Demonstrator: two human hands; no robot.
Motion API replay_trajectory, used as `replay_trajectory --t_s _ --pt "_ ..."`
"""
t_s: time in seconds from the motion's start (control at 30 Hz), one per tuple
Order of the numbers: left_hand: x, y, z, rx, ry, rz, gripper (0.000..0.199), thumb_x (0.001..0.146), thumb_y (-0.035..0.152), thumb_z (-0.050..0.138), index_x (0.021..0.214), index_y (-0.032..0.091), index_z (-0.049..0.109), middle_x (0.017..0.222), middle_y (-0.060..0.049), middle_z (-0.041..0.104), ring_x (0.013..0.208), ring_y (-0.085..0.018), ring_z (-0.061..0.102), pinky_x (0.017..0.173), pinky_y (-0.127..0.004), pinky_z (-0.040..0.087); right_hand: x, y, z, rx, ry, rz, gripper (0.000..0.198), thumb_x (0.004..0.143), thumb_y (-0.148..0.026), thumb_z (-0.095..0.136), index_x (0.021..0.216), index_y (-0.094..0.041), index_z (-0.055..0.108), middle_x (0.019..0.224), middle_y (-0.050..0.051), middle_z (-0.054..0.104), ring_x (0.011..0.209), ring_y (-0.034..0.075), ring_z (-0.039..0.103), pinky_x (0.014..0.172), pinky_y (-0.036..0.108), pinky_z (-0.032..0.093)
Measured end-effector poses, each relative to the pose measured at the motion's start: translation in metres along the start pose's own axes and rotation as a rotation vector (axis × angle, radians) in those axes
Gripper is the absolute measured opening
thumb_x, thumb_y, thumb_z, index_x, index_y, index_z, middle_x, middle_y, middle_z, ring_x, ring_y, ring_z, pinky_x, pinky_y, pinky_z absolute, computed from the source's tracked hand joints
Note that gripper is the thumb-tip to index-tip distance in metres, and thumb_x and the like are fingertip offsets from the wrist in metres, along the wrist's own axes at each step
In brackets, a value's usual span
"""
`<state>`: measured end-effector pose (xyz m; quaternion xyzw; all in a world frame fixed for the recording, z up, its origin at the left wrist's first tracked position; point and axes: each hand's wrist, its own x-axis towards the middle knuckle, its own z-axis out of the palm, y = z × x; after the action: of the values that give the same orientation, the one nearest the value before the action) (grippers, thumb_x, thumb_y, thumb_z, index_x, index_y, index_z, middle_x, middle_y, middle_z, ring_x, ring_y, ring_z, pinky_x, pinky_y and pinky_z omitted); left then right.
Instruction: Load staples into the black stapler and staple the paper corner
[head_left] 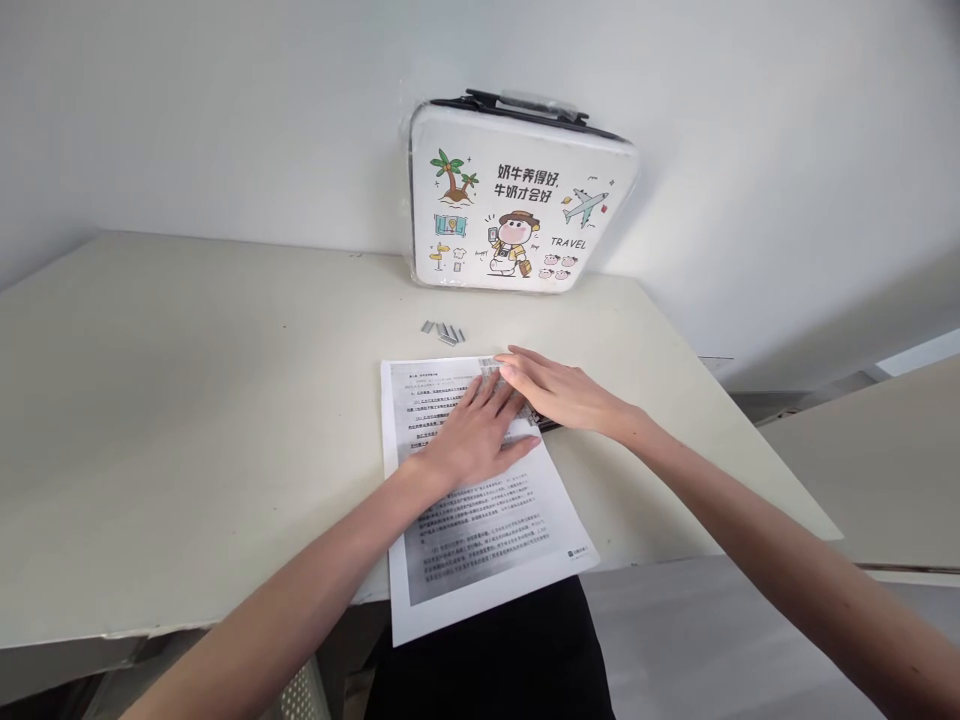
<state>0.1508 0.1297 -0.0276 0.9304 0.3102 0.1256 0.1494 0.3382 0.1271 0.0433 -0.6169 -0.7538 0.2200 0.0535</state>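
A printed sheet of paper (480, 560) lies on the table, its near edge hanging over the table's front. My left hand (476, 430) rests flat on the sheet's upper part, fingers spread. At the sheet's upper right edge, my right hand (559, 390) is bent over what looks like a dark stapler (550, 426). Only a thin dark edge and a bit of metal show below the palm; the rest is hidden. The right fingertips are close to the left fingers. Beyond the paper sit several small strips of staples (445, 332).
A white case (525, 200) with cartoon prints and a black handle stands against the wall at the back of the white table (225, 400). The table's right edge slopes down beside my right forearm. My dark-clothed lap is below the front edge.
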Motion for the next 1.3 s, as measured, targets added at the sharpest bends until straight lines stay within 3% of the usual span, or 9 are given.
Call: replay_trajectory --t_s 0.73,0.97,1.3 --pt "0.004 -0.002 0.009 -0.027 0.061 0.032 0.071 0.106 0.063 0.037 0.161 0.018 0.038 0.173 -0.012 0.033 0.165 -0.033 0.012 0.134 -0.056 0.009 0.000 0.000 0.005 -0.048 0.052 -0.059 0.063 0.108 -0.066 0.014 0.147 -0.040 0.055 0.162 0.000 0.051 0.144 0.033 0.055 0.109 0.052 0.053" --pt "0.004 0.000 0.007 -0.008 0.071 0.042 0.071 0.106 0.062 0.038 0.159 0.015 0.041 0.171 -0.014 0.035 0.164 -0.032 0.014 0.134 -0.055 0.008 0.002 -0.001 0.009 -0.048 0.062 -0.045 0.065 0.107 -0.067 0.013 0.148 -0.037 0.054 0.166 0.000 0.046 0.144 0.032 0.054 0.113 0.056 0.049" --pt "0.004 -0.001 0.010 -0.019 0.084 0.043 0.070 0.106 0.062 0.037 0.161 0.018 0.037 0.173 -0.012 0.033 0.165 -0.032 0.011 0.134 -0.056 0.008 0.001 -0.002 0.008 -0.042 0.078 -0.054 0.063 0.108 -0.065 0.014 0.145 -0.037 0.057 0.161 0.000 0.053 0.140 0.031 0.059 0.110 0.054 0.052"
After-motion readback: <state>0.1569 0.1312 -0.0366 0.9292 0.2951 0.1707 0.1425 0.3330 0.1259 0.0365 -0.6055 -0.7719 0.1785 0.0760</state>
